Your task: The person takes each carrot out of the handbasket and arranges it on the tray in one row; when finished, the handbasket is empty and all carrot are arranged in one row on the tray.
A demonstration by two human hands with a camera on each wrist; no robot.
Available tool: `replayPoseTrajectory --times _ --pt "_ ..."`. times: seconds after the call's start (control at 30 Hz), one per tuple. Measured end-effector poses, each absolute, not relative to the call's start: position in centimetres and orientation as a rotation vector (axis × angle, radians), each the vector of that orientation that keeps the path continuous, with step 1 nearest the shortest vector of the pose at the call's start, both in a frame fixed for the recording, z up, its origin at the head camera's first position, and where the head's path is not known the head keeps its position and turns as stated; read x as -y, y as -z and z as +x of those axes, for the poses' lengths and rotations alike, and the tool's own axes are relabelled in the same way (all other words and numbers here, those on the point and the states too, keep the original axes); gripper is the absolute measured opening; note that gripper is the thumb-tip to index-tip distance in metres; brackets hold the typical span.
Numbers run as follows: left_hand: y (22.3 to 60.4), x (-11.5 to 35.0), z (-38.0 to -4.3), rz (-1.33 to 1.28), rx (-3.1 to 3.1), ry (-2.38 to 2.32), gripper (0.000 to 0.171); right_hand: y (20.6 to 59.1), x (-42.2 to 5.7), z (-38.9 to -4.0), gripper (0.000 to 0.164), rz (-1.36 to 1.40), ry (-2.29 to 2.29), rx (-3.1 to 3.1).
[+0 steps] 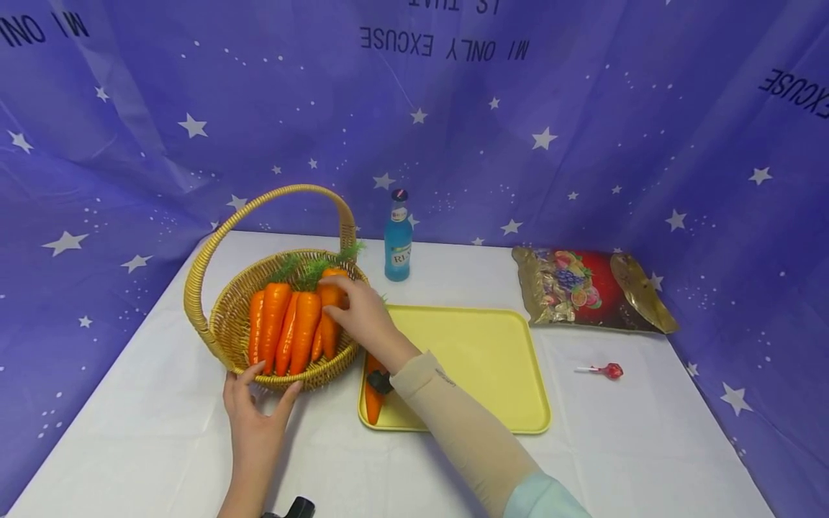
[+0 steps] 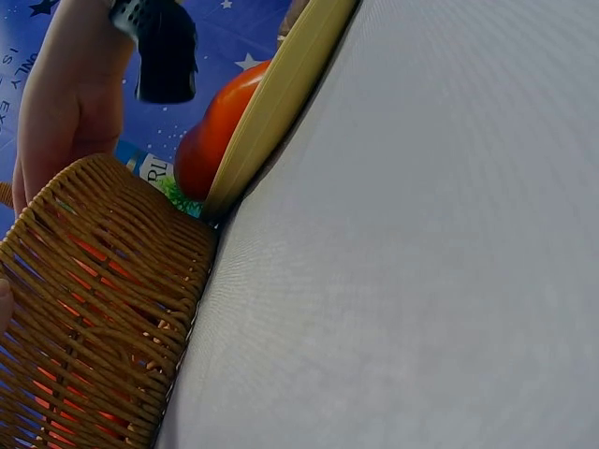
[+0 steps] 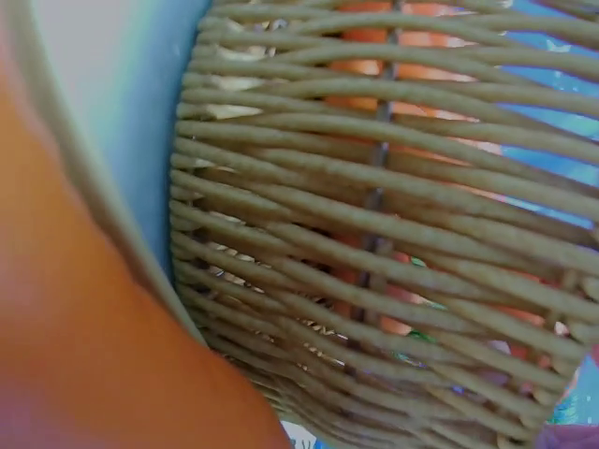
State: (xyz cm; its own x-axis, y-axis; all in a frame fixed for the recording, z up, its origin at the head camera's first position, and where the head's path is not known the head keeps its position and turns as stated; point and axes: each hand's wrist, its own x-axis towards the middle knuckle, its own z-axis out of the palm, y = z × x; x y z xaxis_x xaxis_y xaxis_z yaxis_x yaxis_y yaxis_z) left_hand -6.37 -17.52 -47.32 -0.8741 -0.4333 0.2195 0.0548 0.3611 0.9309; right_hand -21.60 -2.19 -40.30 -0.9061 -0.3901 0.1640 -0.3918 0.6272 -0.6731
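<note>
A wicker basket (image 1: 223,309) with an arched handle holds several orange carrots (image 1: 275,316) with green tops. My right hand (image 1: 369,316) reaches over its right side and pinches the rightmost carrot (image 1: 329,338) near its top between thumb and fingers. My left hand (image 1: 255,417) is at the basket's front, spread fingers and thumb touching the rim and outer wall. A fingertip (image 2: 5,304) shows against the weave in the left wrist view. On the left edge of a yellow tray (image 1: 466,360) lies another carrot (image 1: 373,403), partly hidden by my right wrist.
Behind the tray stands a bottle of blue drink (image 1: 398,248). A red and gold candy bag (image 1: 583,291) lies at the back right, with a red lollipop (image 1: 612,370) in front of it. The white table (image 1: 622,446) meets a purple star-patterned cloth (image 1: 453,158).
</note>
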Motion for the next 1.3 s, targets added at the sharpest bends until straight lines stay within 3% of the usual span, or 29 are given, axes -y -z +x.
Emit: replayPoseTrajectory --times 0.5,0.77,1.0,1.3 --pt "47.3 17.8 -6.3 0.358 2.214 1.512 0.066 38.2 -2.8 -19.5 0.042 0.594 -1.829 2.42" --pt "46.8 18.1 -6.3 0.347 2.187 1.521 0.066 37.8 -4.3 -19.8 0.037 0.573 -1.863 2.302" --pt "47.1 17.9 -6.4 0.345 2.172 1.546 0.066 37.9 -3.0 -20.4 0.039 0.657 -1.519 2.665" --pt "47.3 17.6 -6.4 0.347 2.177 1.556 0.064 36.9 1.9 -21.9 0.046 0.804 -0.507 3.157"
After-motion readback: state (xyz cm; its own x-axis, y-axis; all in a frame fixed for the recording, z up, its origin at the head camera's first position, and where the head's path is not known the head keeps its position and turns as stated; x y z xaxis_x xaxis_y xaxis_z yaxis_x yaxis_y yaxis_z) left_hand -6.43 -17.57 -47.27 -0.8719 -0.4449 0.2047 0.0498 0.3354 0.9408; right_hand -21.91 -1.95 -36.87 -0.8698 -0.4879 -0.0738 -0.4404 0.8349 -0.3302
